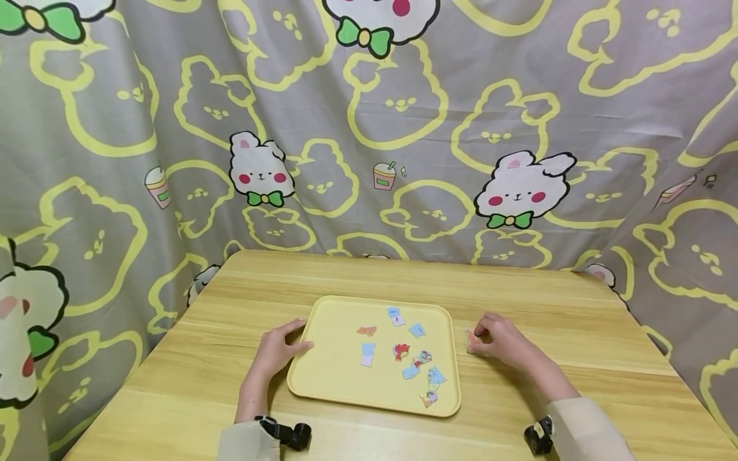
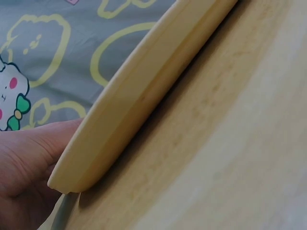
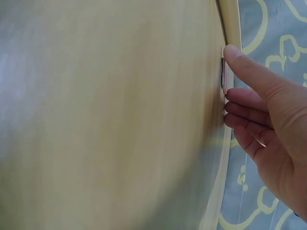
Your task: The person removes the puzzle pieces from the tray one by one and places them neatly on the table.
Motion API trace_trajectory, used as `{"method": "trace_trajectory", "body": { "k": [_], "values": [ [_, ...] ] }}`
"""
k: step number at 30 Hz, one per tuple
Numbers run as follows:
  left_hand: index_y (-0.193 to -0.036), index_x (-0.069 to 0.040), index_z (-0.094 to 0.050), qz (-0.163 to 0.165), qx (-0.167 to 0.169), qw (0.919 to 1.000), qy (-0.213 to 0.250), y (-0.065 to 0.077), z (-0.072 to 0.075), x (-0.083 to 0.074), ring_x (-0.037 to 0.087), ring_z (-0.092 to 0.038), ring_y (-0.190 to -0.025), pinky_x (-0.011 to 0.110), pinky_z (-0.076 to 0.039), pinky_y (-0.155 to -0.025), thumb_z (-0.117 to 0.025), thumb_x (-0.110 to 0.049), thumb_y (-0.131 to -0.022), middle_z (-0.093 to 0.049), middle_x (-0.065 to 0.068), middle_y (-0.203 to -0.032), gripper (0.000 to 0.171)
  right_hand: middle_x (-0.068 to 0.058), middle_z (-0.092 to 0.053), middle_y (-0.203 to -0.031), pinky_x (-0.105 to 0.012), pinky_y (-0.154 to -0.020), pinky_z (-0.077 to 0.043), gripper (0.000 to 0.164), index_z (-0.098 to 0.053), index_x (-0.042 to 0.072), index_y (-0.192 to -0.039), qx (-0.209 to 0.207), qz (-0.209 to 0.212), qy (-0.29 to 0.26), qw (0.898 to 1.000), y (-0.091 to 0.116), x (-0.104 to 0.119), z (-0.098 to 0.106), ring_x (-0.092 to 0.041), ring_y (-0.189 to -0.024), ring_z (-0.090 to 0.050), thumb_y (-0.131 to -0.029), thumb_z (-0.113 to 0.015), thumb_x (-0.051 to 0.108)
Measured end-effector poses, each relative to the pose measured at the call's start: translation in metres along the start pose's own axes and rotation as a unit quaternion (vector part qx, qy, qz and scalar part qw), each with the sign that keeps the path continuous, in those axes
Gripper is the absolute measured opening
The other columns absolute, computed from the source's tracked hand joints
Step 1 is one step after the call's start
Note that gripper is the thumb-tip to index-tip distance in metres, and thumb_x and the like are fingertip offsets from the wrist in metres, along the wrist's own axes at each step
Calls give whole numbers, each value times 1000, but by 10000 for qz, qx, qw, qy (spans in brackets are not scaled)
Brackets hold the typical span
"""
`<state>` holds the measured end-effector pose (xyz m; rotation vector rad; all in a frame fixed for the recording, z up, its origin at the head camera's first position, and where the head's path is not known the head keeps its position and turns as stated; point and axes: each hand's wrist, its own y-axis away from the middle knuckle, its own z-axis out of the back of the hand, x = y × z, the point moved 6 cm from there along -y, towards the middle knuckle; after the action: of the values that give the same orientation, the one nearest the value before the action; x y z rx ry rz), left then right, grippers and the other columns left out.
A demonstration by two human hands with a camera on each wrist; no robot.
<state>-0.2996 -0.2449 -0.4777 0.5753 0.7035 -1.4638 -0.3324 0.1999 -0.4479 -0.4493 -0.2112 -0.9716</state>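
My left hand [image 1: 275, 349] holds the left rim of a pale yellow tray [image 1: 328, 378], its thumb over the edge. In the left wrist view the tray's side [image 2: 129, 91] hides most of the fingers. Right of the tray, my right hand [image 1: 498, 339] pinches a small orange puzzle piece [image 1: 472, 338] at the tabletop. The right wrist view shows this piece [image 3: 224, 75] edge-on between thumb and fingers. Several puzzle pieces lie apart or touching in the tray, among them an orange one [image 1: 366, 331], a blue and lilac one [image 1: 368, 355] and a red one [image 1: 401, 351].
The tray lies on a light wooden table [image 1: 190, 378]. A grey curtain [image 1: 323, 115] with yellow outlines and white rabbits hangs behind the table and along its sides. Each wrist wears a small black camera, the left one [image 1: 294, 436] near the tray's front corner.
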Motion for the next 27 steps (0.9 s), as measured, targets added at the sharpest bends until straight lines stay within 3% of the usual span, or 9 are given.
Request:
{"method": "trace_trajectory", "body": {
  "k": [7,11,15,22,27],
  "values": [
    [-136,-9,-59,-4,-5,10000,1,0,0,0,43,-43,-138,58,-36,-114,-77,-23,-84,-50,21,-145,57,0,-60,-85,-23,-66,-50,28,-68,6,-85,-26,-291,-250,9993,0,-3,0,-7,-76,-53,-75,-84,27],
    [-135,-8,-60,-23,-22,10000,-25,0,0,0,42,-44,-137,57,-36,-114,-78,-23,-84,-51,21,-144,56,-2,-63,-90,-30,-74,-54,33,-70,2,-92,-133,-501,-240,9984,0,-2,0,-14,-83,-59,-78,-82,29],
    [-135,-8,-60,-28,-27,10000,-34,0,0,0,42,-44,-137,57,-36,-115,-78,-23,-84,-51,21,-144,56,-5,-64,-95,-39,-81,-56,41,-70,-1,-99,-312,-439,-211,9983,-1,7,1,-21,-90,-62,-79,-81,33],
    [-135,-9,-60,-20,-28,10000,-29,0,0,-1,43,-45,-136,57,-37,-114,-78,-22,-84,-51,21,-145,56,-3,-61,-96,-29,-76,-51,43,-69,1,-100,-282,-116,-424,9986,-1,31,-4,-16,-87,-55,-78,-82,35],
    [-135,-9,-60,-22,-38,10000,-30,0,0,0,43,-44,-137,57,-36,-115,-78,-23,-84,-51,21,-144,56,-2,-61,-100,-35,-83,-55,44,-69,1,-100,-89,109,-381,9992,0,50,-9,-18,-94,-58,-76,-82,36]
  ]
}}
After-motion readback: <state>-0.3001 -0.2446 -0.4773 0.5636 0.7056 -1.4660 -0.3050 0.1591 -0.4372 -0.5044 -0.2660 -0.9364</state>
